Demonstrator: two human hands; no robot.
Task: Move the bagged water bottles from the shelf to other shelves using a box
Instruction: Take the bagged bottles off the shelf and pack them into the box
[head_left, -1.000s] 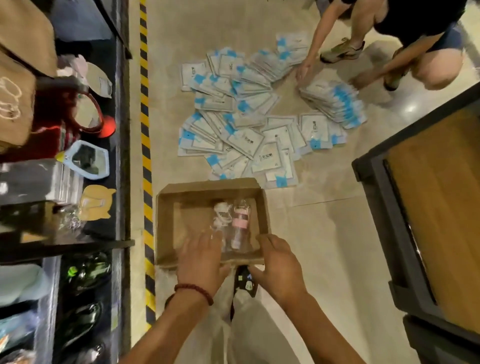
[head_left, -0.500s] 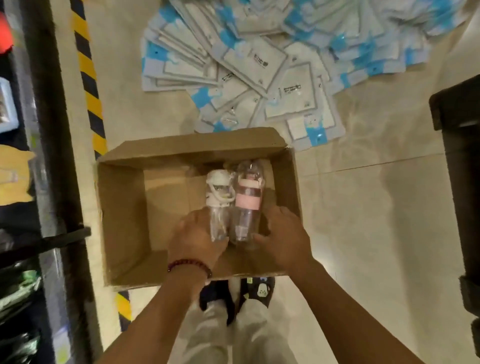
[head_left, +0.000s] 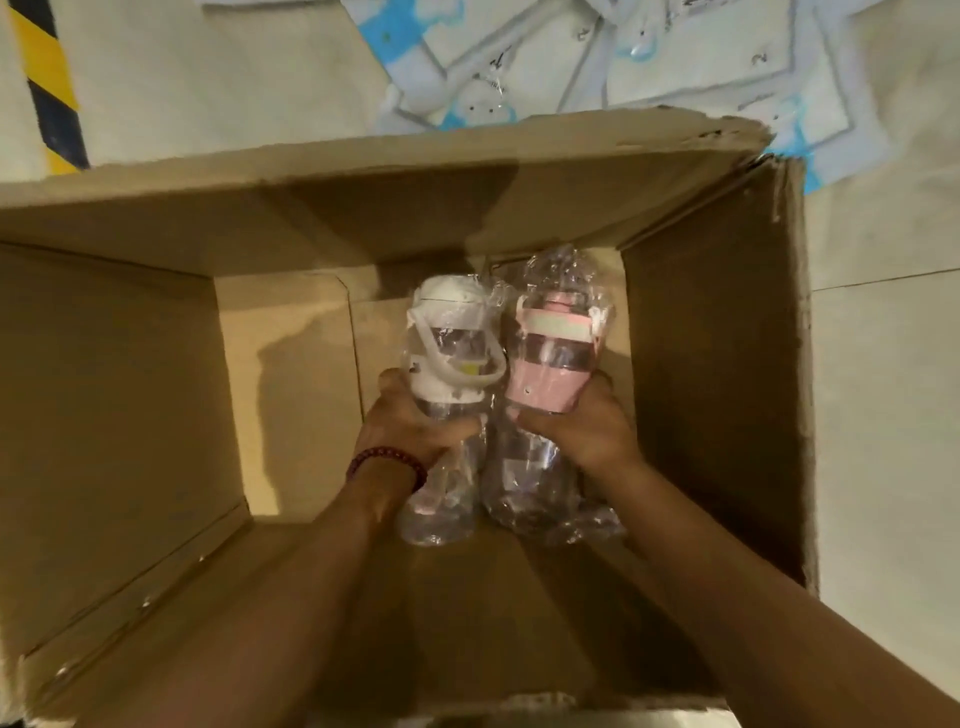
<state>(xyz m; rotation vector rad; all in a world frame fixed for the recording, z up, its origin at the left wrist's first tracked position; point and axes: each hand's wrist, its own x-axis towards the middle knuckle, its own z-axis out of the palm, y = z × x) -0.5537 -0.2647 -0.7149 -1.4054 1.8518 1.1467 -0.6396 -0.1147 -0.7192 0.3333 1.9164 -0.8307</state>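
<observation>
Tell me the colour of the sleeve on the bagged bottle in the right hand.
Pink, on the clear plastic bagged bottle, seen in the head view.

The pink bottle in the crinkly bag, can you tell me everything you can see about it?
The pink-lidded clear plastic water bottle has a pink cap with a pale band, a pink collar below it and a see-through body. It is sealed in a crinkly clear plastic bag. It lies inside the brown cardboard box, near the right wall, cap pointing away from the person. The right hand grips its middle. The white-lidded bagged bottle lies close beside it.
</observation>
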